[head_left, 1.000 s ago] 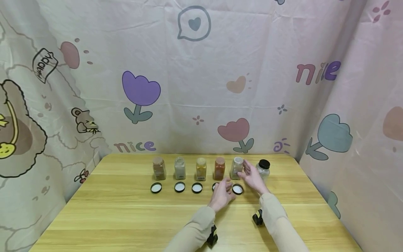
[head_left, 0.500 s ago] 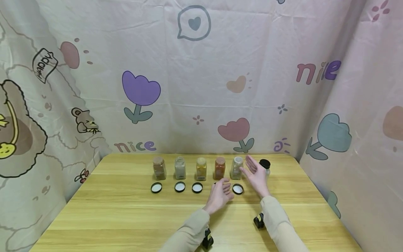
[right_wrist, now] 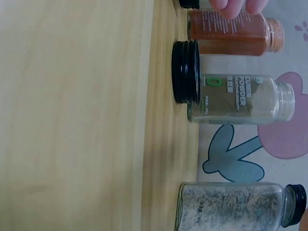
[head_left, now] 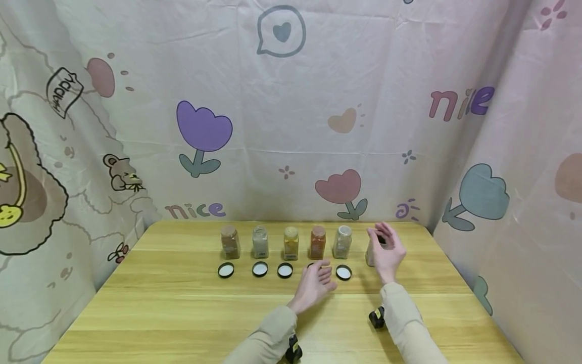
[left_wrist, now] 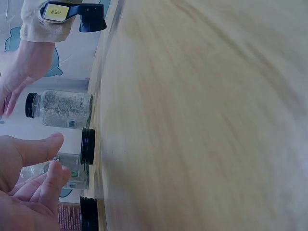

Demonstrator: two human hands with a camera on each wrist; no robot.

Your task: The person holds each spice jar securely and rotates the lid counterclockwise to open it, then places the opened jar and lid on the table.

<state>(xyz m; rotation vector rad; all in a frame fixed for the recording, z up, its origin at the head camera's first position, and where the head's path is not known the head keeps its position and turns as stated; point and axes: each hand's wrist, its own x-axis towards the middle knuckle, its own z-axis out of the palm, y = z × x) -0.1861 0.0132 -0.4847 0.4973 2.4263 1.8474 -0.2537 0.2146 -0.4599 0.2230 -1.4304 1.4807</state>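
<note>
My right hand (head_left: pixel 387 253) hovers at the black-capped glass jar (head_left: pixel 371 255), thumb and fingers bent about its black lid (head_left: pixel 381 239). In the left wrist view the fingers of that hand (left_wrist: pixel 26 72) appear just above and beside the lid (left_wrist: pixel 32 105), apart from it. Speckled, coarse contents fill this jar (right_wrist: pixel 231 207). Loosely bent, my left hand (head_left: pixel 313 285) holds nothing and hangs before the red-powder jar (head_left: pixel 318 243), partly hiding a black lid there. Left of the capped jar stands an uncapped cumin powder jar (head_left: pixel 342 242), its black lid (head_left: pixel 343 273) lying in front.
Further left stand uncapped jars: a yellow-filled one (head_left: pixel 291 244), a pale one (head_left: pixel 260 243) and a brown one (head_left: pixel 230 243). Black lids with white insides, such as the leftmost lid (head_left: pixel 226 270), lie before them on the wooden table (head_left: pixel 182 313). A patterned curtain hangs behind.
My right hand has moved right, from beside the cumin jar to the black-capped jar. My left hand has drawn slightly left and back. The jars stay in place.
</note>
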